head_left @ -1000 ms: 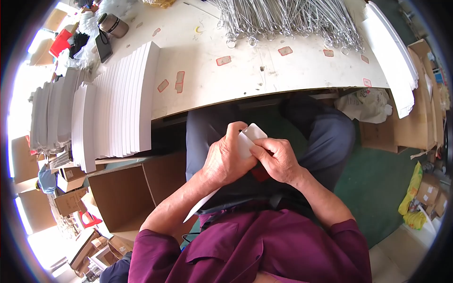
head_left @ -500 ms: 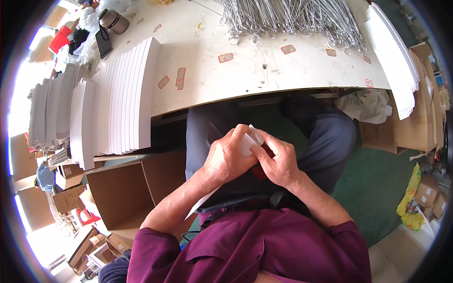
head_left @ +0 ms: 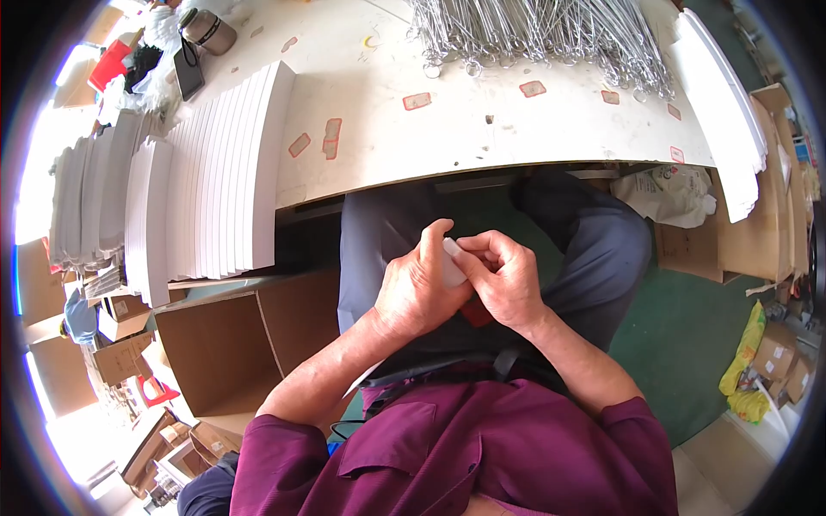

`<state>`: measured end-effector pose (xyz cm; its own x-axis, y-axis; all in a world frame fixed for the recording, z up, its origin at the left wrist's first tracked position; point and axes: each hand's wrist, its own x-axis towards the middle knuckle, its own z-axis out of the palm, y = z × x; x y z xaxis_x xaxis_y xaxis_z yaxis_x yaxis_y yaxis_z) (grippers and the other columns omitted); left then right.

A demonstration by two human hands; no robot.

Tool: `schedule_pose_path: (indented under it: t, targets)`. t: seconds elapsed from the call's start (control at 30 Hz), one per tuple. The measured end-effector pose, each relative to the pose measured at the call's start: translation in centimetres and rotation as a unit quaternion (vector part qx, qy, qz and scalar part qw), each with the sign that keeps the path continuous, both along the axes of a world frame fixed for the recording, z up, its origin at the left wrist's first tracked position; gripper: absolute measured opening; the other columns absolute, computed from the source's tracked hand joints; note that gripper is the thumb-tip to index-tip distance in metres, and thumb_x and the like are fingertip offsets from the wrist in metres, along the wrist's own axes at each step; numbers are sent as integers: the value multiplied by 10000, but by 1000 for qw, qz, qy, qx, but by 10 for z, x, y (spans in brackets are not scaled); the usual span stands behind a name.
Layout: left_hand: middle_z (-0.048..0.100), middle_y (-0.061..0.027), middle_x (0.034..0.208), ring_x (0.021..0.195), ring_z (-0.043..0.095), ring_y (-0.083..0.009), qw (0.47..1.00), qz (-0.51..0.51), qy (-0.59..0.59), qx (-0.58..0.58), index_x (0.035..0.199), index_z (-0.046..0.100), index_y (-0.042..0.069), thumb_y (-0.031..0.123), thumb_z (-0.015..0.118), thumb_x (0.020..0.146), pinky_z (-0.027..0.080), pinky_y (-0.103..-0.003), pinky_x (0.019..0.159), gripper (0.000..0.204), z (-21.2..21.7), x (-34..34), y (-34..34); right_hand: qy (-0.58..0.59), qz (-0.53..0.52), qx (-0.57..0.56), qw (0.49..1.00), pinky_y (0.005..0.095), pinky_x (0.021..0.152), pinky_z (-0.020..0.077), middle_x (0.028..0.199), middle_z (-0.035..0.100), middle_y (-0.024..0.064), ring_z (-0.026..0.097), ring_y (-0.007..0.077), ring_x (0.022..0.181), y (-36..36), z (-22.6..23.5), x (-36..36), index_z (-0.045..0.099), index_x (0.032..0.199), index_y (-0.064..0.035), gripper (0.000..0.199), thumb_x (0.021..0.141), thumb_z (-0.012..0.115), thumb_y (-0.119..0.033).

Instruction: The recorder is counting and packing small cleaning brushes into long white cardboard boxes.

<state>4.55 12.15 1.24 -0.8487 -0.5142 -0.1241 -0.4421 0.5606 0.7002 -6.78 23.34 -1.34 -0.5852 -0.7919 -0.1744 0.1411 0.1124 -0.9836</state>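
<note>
Above my lap, in front of the table edge, both hands meet at one end of a long, narrow white carton (head_left: 453, 273). My left hand (head_left: 415, 288) is wrapped round it, with the forefinger raised. The carton's far end shows as a small white strip beneath my left forearm. My right hand (head_left: 508, 279) is closed at the same end, thumb and bent fingers pinching at its edge. Most of the carton is hidden by my hands and arm. A small red patch (head_left: 475, 311) shows just below them; its kind cannot be made out.
Similar white cartons (head_left: 258, 172) stand in a row at the table's left. Metal rods with ringed ends (head_left: 542, 34) lie at the back. Flat white pieces (head_left: 718, 112) hang over the right edge. An opened brown cardboard box (head_left: 215, 357) sits at my left; a flask (head_left: 208, 34) stands far left.
The white flap that stood up between my fingertips is now mostly covered. My right fingers have curled in and drawn slightly apart from my left forefinger. The view has shifted slightly.
</note>
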Motion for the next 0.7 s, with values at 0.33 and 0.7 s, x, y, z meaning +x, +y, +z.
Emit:
schedule_pose_path:
  t: [0.33,0.7]
  targets:
    - [707,-212,929,810,718,-428,999,-3,8,-53,1073,568,1,179,771,798,600,-512,685,386,-6,12,0,-81,-21,-5,997,206,562,451,783,715,35,584,26,648,1,-7,-7,699,977,16,122,982,727,-103]
    - [698,-208,904,785,714,-427,996,-28,51,-62,1118,578,3,161,770,775,600,-510,668,424,-10,19,-6,-122,-26,14,992,201,493,432,716,687,8,548,10,577,4,-8,-9,704,892,2,176,980,738,-146]
